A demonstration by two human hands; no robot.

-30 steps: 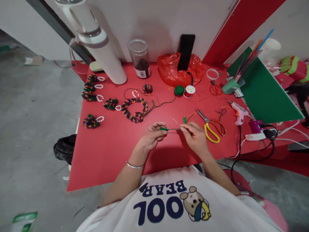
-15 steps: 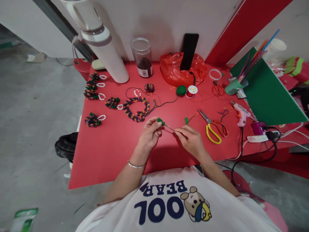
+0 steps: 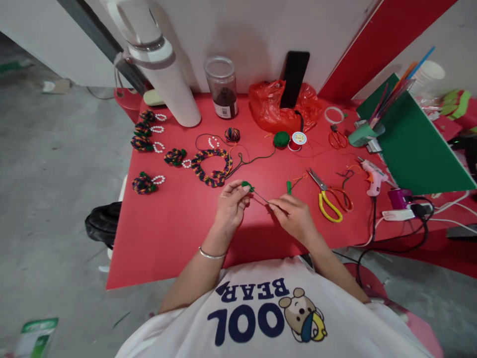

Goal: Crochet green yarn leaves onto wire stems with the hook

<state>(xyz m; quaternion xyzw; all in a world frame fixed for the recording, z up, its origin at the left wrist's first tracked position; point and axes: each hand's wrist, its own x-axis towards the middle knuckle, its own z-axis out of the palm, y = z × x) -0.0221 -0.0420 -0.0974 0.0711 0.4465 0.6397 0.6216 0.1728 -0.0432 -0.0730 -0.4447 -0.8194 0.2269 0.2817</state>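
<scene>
My left hand (image 3: 231, 206) pinches a small green piece (image 3: 246, 186) above the red table (image 3: 167, 228). A thin green cord (image 3: 261, 197) runs from that piece to my right hand (image 3: 294, 216), whose fingers are pinched on its other end. Both hands hover over the table's middle, a short gap apart. Just beyond them lies a heart-shaped ring of multicoloured braided cord (image 3: 211, 166). The yellow-handled scissors (image 3: 328, 196) lie to the right of my right hand.
Several braided rosettes with white bead loops (image 3: 143, 183) lie at the table's left. At the back stand a white cylinder (image 3: 169, 84), a clear jar (image 3: 223, 87), a red bag (image 3: 283, 107) with a black phone (image 3: 294, 79), and a green yarn ball (image 3: 281, 139). A pink glue gun (image 3: 370, 176) and cables lie right.
My left hand has risen and tilted the green piece upward, so the cord now slants instead of lying level. My right hand has shifted slightly left and nearer to the left hand.
</scene>
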